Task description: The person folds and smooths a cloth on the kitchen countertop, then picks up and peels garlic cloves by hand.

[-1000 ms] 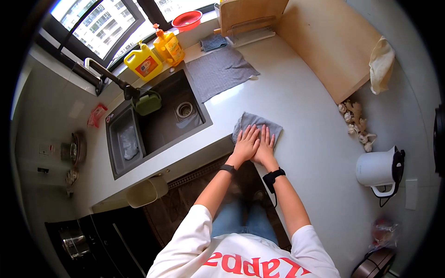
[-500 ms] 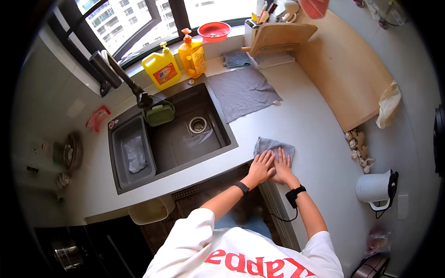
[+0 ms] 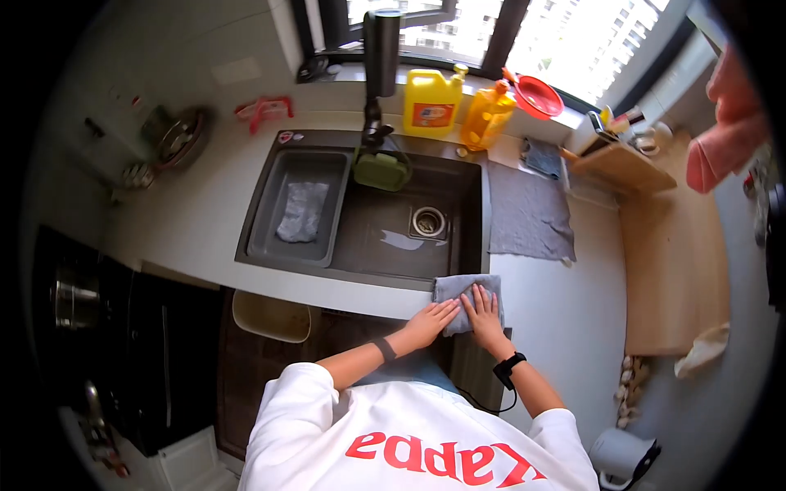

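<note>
A folded grey cloth (image 3: 460, 286) lies at the counter's front edge, just at the sink's front right corner. My right hand (image 3: 485, 317) rests flat on top of it with fingers spread. At the cloth's left edge, my left hand (image 3: 432, 322) has its fingers stretched out and touching it; its thumb is not clearly visible. The dark sink (image 3: 368, 277) is directly ahead and to the left, with a grey basin (image 3: 255, 237) set in its left side and a green caddy (image 3: 381, 170) hanging by the faucet (image 3: 374, 123).
A larger grey cloth (image 3: 530, 213) lies flat right of the sink. Yellow jug (image 3: 430, 102), orange pump bottle (image 3: 488, 117) and red bowl (image 3: 538, 96) stand by the window. A wooden board (image 3: 675, 270) and white kettle (image 3: 621, 454) are at right; a bin (image 3: 270, 317) is below the counter.
The view has swung left. Both hands have moved the small cloth toward the sink's front right corner. My hands, close together before, are now farther apart, and the cloth looks flatter.
</note>
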`<state>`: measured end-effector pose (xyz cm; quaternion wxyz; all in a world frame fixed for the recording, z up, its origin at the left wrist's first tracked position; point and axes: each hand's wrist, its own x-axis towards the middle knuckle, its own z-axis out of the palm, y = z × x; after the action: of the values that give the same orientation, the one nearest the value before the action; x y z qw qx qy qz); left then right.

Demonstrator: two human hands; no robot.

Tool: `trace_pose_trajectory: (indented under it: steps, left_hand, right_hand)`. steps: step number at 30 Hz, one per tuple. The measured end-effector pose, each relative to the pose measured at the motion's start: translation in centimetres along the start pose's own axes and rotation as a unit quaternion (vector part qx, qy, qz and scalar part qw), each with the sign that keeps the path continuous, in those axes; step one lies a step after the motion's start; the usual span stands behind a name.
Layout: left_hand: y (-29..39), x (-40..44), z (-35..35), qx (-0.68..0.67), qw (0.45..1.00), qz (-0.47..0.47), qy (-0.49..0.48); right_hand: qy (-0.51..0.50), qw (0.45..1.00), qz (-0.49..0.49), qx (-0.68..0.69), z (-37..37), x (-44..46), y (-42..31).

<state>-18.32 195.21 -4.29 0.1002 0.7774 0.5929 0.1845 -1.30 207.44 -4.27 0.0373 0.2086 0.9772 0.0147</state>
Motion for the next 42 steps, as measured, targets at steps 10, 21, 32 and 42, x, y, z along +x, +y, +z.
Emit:
trace_pose_trajectory:
  steps: [10, 21, 32, 42]
  left_hand:
    - [2.0, -4.1, -2.7, 0.051, 0.958, -0.28, -0.025]
    - [-0.2, -7.6, -2.0, 0.27, 0.874, -0.395, 0.087]
    - [-5.8, -14.8, -5.9, 0.206, 0.864, -0.441, 0.13]
    - [-14.6, -24.7, -13.8, 0.162, 0.85, -0.498, 0.061]
  right_hand:
    - [0.006, 0.986, -0.143, 0.083, -1.4, 6.2, -5.1]
    - [0.049, 0.972, -0.195, 0.117, -1.2, 10.1, -12.0]
    - [0.017, 0.981, -0.171, 0.088, -1.8, 14.8, -22.2]
    - [0.058, 0.997, -0.043, 0.039, -1.4, 21.8, -38.7]
